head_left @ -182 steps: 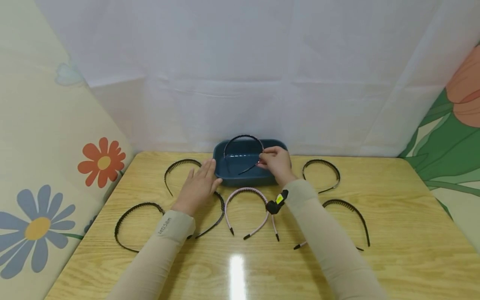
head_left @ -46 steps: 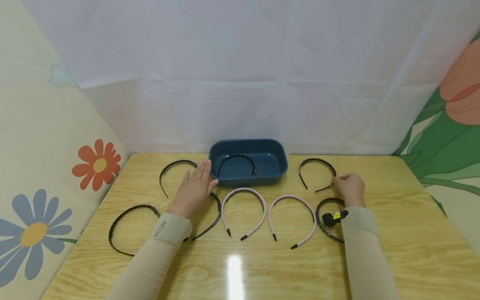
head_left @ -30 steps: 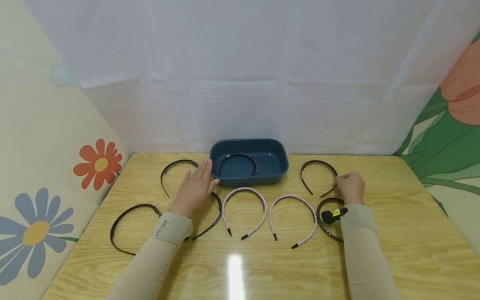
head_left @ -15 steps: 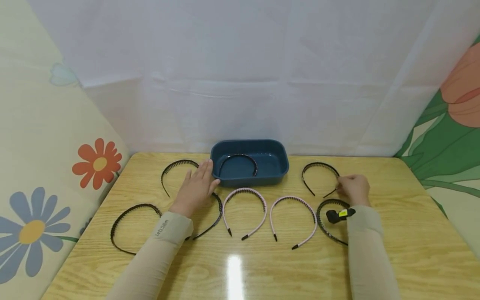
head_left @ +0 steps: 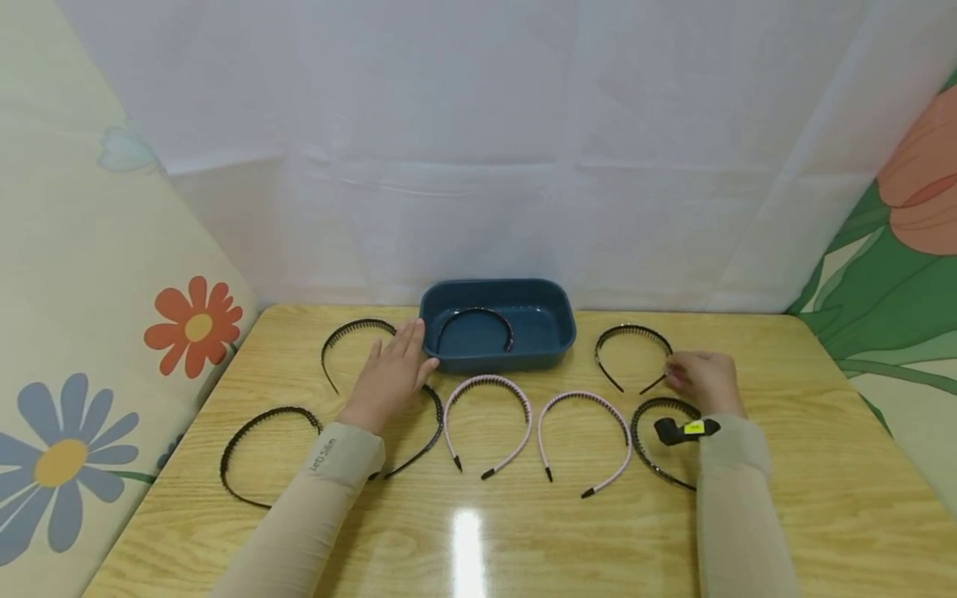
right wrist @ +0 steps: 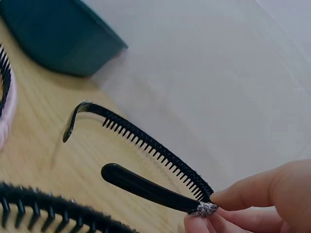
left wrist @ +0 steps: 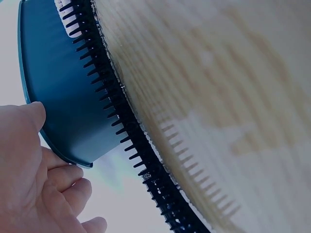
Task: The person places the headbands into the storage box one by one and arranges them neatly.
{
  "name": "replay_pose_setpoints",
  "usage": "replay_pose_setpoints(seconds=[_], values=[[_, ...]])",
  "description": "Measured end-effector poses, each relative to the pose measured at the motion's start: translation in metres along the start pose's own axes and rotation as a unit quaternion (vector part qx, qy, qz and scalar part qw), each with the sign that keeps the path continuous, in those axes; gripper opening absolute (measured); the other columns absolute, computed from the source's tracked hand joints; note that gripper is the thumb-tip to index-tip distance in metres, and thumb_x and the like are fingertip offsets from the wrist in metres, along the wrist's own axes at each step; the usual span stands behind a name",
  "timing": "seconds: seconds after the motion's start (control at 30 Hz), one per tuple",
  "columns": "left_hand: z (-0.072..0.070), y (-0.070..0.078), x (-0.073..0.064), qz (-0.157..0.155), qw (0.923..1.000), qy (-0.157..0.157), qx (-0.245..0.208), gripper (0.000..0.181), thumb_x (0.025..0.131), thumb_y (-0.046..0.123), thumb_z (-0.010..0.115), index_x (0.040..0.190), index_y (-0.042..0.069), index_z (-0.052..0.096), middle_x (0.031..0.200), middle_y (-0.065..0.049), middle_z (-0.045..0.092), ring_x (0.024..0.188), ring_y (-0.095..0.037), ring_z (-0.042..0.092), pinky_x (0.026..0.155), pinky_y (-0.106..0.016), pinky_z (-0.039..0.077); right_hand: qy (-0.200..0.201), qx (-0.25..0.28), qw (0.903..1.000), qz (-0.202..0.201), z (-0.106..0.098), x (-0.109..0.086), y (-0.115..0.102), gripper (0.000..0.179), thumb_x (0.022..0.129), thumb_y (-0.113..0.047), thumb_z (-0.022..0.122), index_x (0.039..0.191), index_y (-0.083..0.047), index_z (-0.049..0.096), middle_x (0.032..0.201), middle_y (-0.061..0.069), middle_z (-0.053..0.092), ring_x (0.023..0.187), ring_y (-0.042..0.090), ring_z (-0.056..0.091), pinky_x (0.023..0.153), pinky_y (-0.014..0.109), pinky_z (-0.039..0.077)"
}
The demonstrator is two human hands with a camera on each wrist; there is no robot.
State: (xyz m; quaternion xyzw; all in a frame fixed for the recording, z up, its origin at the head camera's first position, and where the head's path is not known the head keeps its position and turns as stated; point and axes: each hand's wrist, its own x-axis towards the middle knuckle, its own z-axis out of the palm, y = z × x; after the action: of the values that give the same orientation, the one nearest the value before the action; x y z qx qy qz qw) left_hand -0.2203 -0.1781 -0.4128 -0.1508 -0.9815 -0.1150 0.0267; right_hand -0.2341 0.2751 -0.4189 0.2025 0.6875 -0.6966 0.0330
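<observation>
At the right, my right hand (head_left: 703, 378) pinches a black toothed headband (head_left: 634, 330) by the side near one end. In the right wrist view, thumb and fingertips hold this headband (right wrist: 153, 144) at a sparkly patch, its smooth end sticking out. My left hand (head_left: 389, 374) lies with extended fingers at the left end of a blue box (head_left: 497, 363). Up close, the left thumb touches the rim of the box (left wrist: 73, 102), the other fingers beside its wall. Inside the box leans a dark headband (head_left: 478, 310).
Two pink headbands, one left (head_left: 488, 379) and one right (head_left: 583, 394), lie before the box. Black headbands lie at the far left (head_left: 359, 322), near left (head_left: 257, 417), under my left wrist (head_left: 437, 411) and beside my right wrist (head_left: 643, 457). A white cloth (head_left: 493, 166) hangs behind the table.
Earlier my right hand held a dark headband over the box; that headband now lies inside. The right hand then moved right to another black headband, which has shifted slightly. My left hand stays put.
</observation>
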Motion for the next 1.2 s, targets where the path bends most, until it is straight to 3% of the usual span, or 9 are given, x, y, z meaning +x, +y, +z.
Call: replay_pose_setpoints(seconds=[0.13,0.27,0.4,0.63,0.87,1.03,1.2], values=[[0.0,0.0,0.0,0.001,1.0,0.002,0.001,0.071,0.111,0.037,0.042,0.16,-0.006,0.013,0.166,-0.023,0.017,0.153,-0.038,0.018,0.122,-0.063,0.013,-0.013,0.029,0.9995,-0.005,0.002,-0.001,0.0,0.022,0.098,0.0,0.06,0.116,0.012,0.061,0.078,0.002,0.069,0.069,0.008,0.067,0.071,0.021,0.06],[0.0,0.0,0.0,0.001,1.0,0.003,0.0,0.071,0.111,0.037,0.042,0.16,-0.006,0.013,0.166,-0.023,0.017,0.153,-0.038,0.018,0.122,-0.063,0.013,-0.018,0.047,0.9987,0.001,0.005,0.0,0.001,0.043,0.1,0.0,0.058,0.138,0.017,0.047,0.081,0.001,0.069,0.073,0.007,0.068,0.072,0.02,0.059],[-0.001,0.0,-0.001,0.0,1.0,0.0,-0.004,0.071,0.111,0.037,0.042,0.16,-0.005,0.012,0.166,-0.023,0.016,0.153,-0.038,0.017,0.122,-0.062,0.012,-0.013,0.058,0.9981,0.012,0.006,0.0,0.001,0.053,0.101,-0.001,0.058,0.146,0.016,0.039,0.084,0.001,0.068,0.076,0.007,0.068,0.074,0.019,0.059],[-0.002,0.001,-0.001,-0.002,1.0,-0.001,-0.004,0.071,0.111,0.038,0.042,0.16,-0.005,0.013,0.166,-0.022,0.016,0.153,-0.037,0.017,0.122,-0.062,0.011,0.009,0.076,0.9968,0.022,0.009,0.0,-0.001,0.052,0.099,0.0,0.061,0.147,0.011,0.043,0.088,0.002,0.068,0.079,0.008,0.069,0.079,0.02,0.059],[-0.002,0.0,-0.001,-0.004,1.0,0.001,0.001,0.071,0.111,0.038,0.041,0.161,-0.004,0.012,0.166,-0.022,0.017,0.153,-0.037,0.017,0.122,-0.063,0.013,0.039,0.115,0.9922,0.029,0.012,-0.002,-0.008,0.048,0.097,-0.001,0.064,0.143,0.005,0.05,0.086,0.001,0.07,0.08,0.009,0.07,0.074,0.018,0.059],[-0.002,0.001,-0.001,-0.005,1.0,0.002,0.003,0.071,0.111,0.037,0.042,0.161,-0.004,0.012,0.166,-0.023,0.017,0.153,-0.037,0.017,0.122,-0.063,0.013,0.043,0.136,0.9897,0.019,0.016,-0.005,-0.015,0.05,0.098,-0.001,0.065,0.145,0.004,0.05,0.102,0.002,0.064,0.089,0.011,0.07,0.081,0.018,0.058],[-0.002,0.001,-0.002,-0.006,1.0,-0.005,0.003,0.071,0.111,0.038,0.04,0.161,-0.004,0.011,0.167,-0.022,0.015,0.154,-0.037,0.015,0.122,-0.063,0.012,0.035,0.13,0.991,0.003,0.021,-0.011,-0.022,0.05,0.098,-0.002,0.064,0.145,0.005,0.049,0.113,0.006,0.057,0.085,0.01,0.069,0.085,0.019,0.057]])
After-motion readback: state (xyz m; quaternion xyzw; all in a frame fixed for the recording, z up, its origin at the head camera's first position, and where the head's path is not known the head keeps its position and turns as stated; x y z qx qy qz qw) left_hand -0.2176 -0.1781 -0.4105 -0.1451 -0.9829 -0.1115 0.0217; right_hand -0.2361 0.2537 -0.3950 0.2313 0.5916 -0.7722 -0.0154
